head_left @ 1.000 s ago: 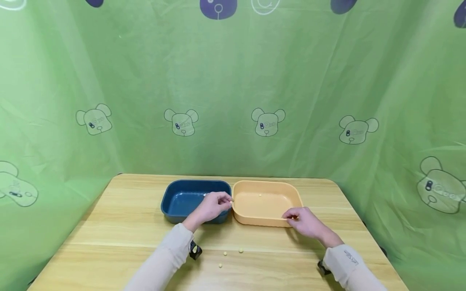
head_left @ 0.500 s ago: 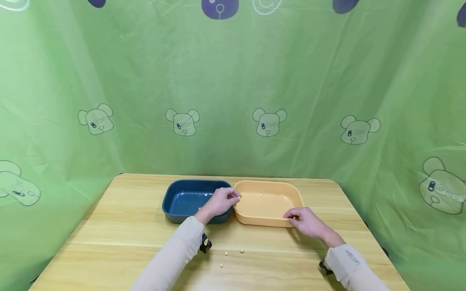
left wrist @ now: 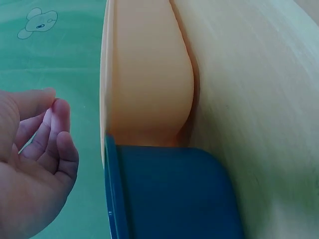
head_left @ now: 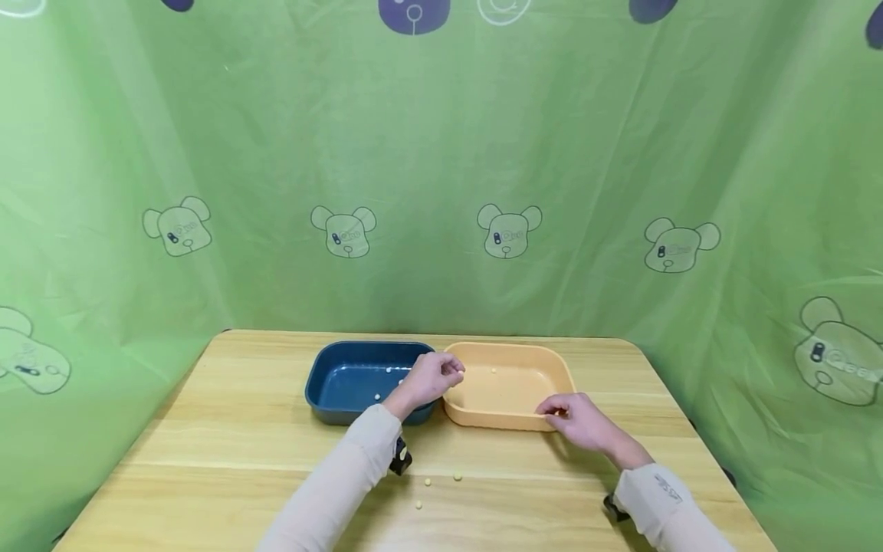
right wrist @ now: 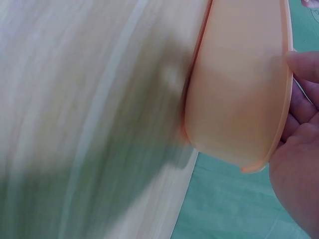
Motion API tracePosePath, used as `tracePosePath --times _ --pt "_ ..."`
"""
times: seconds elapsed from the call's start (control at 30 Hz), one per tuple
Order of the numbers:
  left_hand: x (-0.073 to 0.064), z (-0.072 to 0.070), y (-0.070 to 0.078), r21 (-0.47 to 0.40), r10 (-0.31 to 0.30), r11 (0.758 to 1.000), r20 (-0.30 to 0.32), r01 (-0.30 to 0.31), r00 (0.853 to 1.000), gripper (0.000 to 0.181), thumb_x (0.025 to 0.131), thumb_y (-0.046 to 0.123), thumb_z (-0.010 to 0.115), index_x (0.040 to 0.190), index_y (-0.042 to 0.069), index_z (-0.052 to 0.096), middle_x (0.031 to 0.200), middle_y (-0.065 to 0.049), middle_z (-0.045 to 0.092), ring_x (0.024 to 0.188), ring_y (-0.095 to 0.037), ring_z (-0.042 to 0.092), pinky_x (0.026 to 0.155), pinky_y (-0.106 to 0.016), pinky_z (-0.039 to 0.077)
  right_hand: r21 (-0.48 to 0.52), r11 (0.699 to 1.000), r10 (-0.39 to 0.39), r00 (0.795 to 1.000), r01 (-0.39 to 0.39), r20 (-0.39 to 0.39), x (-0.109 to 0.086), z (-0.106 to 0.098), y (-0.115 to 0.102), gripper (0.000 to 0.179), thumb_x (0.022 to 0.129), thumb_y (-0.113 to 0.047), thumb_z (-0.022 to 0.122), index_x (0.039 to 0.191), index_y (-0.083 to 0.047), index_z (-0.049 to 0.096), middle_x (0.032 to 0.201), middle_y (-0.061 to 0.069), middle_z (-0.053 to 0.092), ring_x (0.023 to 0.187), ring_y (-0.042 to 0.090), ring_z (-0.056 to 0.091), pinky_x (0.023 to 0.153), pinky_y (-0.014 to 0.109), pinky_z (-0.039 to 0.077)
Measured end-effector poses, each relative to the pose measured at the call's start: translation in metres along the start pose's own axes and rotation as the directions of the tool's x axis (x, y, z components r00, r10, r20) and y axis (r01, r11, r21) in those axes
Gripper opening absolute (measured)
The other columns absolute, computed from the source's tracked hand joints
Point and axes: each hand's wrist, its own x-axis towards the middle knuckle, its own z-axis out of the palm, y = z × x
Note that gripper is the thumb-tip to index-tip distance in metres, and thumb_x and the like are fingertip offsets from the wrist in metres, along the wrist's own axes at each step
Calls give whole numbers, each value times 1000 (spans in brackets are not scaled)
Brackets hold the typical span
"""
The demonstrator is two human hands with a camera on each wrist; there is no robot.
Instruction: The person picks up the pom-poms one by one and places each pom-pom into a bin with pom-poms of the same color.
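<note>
My left hand (head_left: 429, 374) is over the near-touching rims of the two bins, its thumb and forefinger tips pinching a small pale-yellow pellet (head_left: 461, 373). In the left wrist view, the left hand (left wrist: 37, 159) is above rim level, with thumb and forefinger tips meeting. Below it, the dark blue bin (head_left: 345, 386) contains several pellets, including one pellet (head_left: 377, 396) near the front wall. To its right, the orange bin (head_left: 497, 420) has a pellet (head_left: 494, 370) on its floor. My right hand (head_left: 581, 420) grips that bin's front right rim, thumb outside and fingers inside.
Three loose pellets lie on the wooden table (head_left: 241, 445) in front of the bins, among them one pellet (head_left: 457, 477) nearest to them. A green curtain (head_left: 428, 291) printed with bear heads hangs behind the table and at both sides.
My left hand has moved right from over the blue bin to the orange bin's left rim, still pinching the pellet. More pellets in the blue bin now show. The right hand stays put.
</note>
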Motion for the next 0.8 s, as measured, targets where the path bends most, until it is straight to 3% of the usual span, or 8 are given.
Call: tracePosePath --times 0.6,0.8 --pt "10 3 -5 3 -73 997 -27 73 997 14 86 6 66 98 0 68 79 1 62 74 -11 56 66 -23 48 19 1000 12 1000 -12 -1 0 1 3 13 88 -9 63 89 -19 70 87 -4 67 82 8 59 74 28 51" --pt "8 1 -6 -3 -65 998 -34 65 997 18 85 6 64 102 -1 67 77 2 62 69 -9 55 62 -22 47 18 1000 4 1000 -4 1 -1 1 3 12 89 -9 62 89 -18 70 86 -4 66 82 8 59 73 28 50"
